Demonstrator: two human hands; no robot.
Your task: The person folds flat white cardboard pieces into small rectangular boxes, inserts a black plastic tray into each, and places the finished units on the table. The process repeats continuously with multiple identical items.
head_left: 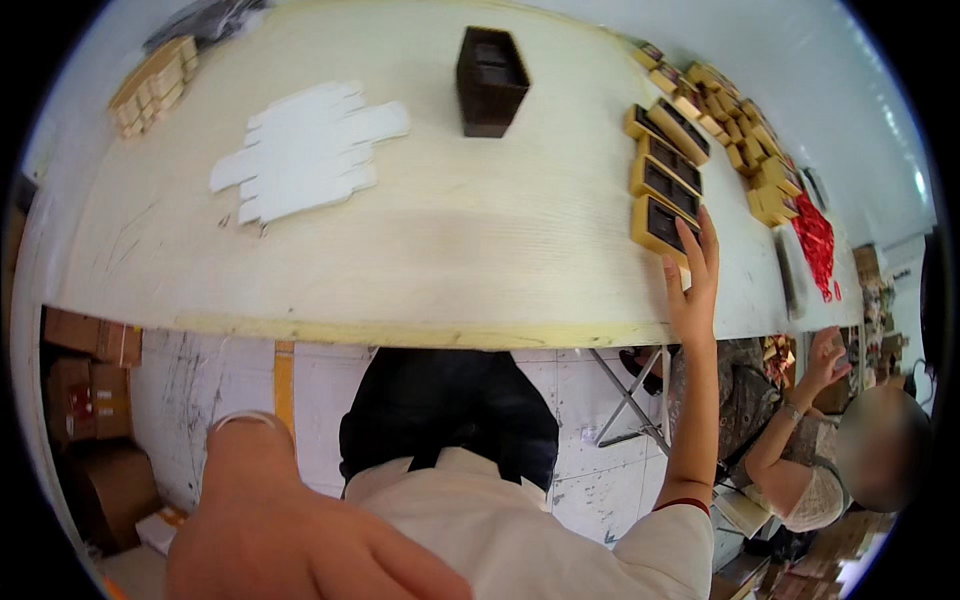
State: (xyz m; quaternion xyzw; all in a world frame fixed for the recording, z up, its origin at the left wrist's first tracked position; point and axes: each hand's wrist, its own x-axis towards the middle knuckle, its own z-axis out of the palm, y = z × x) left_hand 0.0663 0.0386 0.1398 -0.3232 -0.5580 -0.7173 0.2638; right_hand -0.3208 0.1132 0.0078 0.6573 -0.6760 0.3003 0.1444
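My right hand (695,290) reaches over the right part of the table with its fingers stretched out and apart. Its fingertips are at the near right corner of a small gold box with a black insert (658,222), and seem to touch it. That box is the nearest in a row with other gold boxes (665,185) of the same kind. Large and close, my left hand (300,530) is raised at the lower left, away from the table. The lower edge cuts off its fingers, so whether it holds anything is hidden.
Flat white carton blanks (305,150) lie left on the table (450,240). A stack of dark trays (492,85) stands at the back middle. Cream pieces (155,85) sit far left. Gold boxes (740,125) and red material (815,240) lie right. Another person (800,440) is at lower right.
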